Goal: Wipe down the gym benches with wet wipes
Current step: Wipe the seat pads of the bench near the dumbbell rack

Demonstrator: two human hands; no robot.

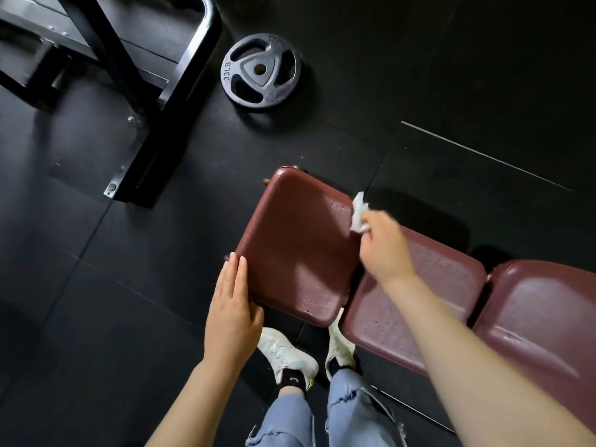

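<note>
My right hand [382, 245] pinched a crumpled wet wipe [359, 211] at the far edge of the maroon bench pad [296, 246]. My left hand [233, 309] lay flat, fingers straight, against the pad's near corner.

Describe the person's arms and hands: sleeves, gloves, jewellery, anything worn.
Both forearms are bare up to the frame edge, with no sleeves in view. The left hand and the right hand wear no gloves, and no watch, bracelet or ring shows. Whether the nails are painted cannot be told. Lower down, the person wears light blue ripped jeans.
</note>
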